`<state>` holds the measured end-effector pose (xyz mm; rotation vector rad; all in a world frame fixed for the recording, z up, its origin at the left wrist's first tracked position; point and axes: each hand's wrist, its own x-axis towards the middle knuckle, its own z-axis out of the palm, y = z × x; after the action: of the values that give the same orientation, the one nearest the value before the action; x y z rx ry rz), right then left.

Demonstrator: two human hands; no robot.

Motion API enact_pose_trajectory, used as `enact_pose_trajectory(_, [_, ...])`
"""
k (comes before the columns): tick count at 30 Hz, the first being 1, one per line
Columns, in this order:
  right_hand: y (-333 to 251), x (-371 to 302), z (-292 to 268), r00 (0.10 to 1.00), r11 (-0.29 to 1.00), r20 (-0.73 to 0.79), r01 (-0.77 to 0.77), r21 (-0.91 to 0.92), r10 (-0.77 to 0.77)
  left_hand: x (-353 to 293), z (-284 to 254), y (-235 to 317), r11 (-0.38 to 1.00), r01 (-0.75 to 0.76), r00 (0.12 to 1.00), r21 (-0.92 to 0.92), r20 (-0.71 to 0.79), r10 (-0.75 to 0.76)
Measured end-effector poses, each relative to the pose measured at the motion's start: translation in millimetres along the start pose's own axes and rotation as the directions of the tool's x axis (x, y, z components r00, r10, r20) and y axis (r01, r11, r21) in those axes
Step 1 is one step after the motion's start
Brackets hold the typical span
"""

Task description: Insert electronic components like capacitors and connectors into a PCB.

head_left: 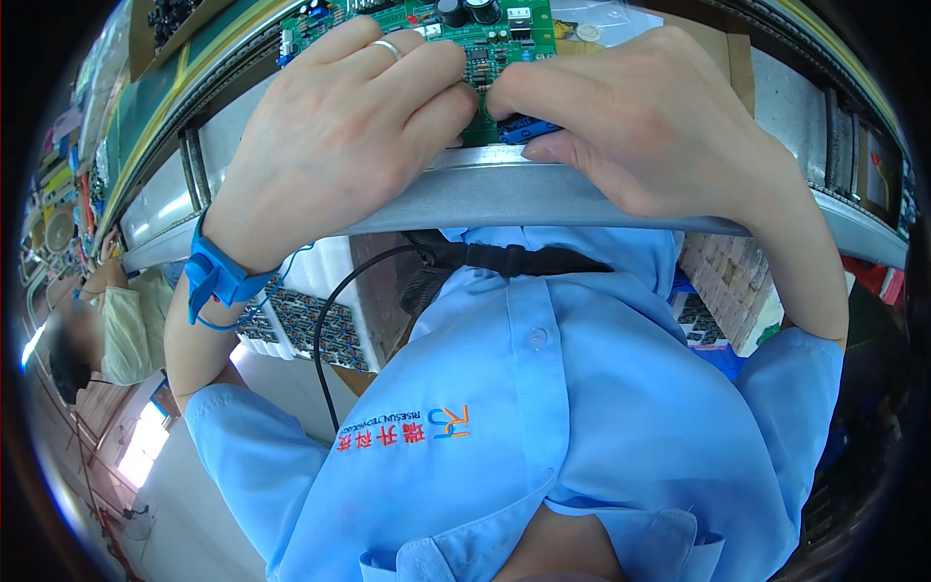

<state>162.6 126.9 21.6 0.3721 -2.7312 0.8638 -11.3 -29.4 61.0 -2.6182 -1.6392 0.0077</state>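
A green circuit board (499, 47) lies at the top middle, populated with several small parts and dark round capacitors (465, 11). Over its left part, my left hand (339, 136) is bent, its fingers curled together and their tips hidden. A ring and a blue wrist strap (218, 276) with a thin coiled cord are on that hand and wrist. From the right, my right hand (650, 121) pinches a blue cylindrical capacitor (525, 128) between thumb and forefinger at the board's near right edge. The capacitor's far end is covered by the fingers.
A metal rail (504, 184) runs along the near side of the board. White foam trays (373, 291) with circuit boards stand below at left, and more foam (732, 286) at right. A black cable (325, 339) hangs left. A co-worker (131, 330) is far left.
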Motion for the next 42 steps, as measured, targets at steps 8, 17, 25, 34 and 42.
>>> enact_pose_trajectory(8, [-9,2,0,0.998,0.996,0.048,-0.041,-0.075,0.045,5,-5,3,0.994,-0.094,0.993,0.054,0.074,0.09])
enact_pose_trajectory(17, [-6,5,-4,0.994,0.996,0.082,-0.074,-0.051,0.078,11,-7,0,0.992,-0.114,0.993,0.054,0.032,0.112])
enact_pose_trajectory(25, [5,1,-7,0.995,0.995,0.086,-0.058,0.077,0.051,7,-1,1,0.995,0.073,0.997,-0.075,0.01,-0.072])
enact_pose_trajectory(34, [2,5,-17,0.908,0.556,0.051,-0.298,0.776,0.416,6,-18,-81,0.768,0.633,0.765,0.099,-0.232,-0.601])
enact_pose_trajectory(42, [14,11,-30,0.863,0.381,0.228,-0.417,0.825,0.45,-14,39,-138,0.636,0.609,0.793,0.473,-0.345,-0.502])
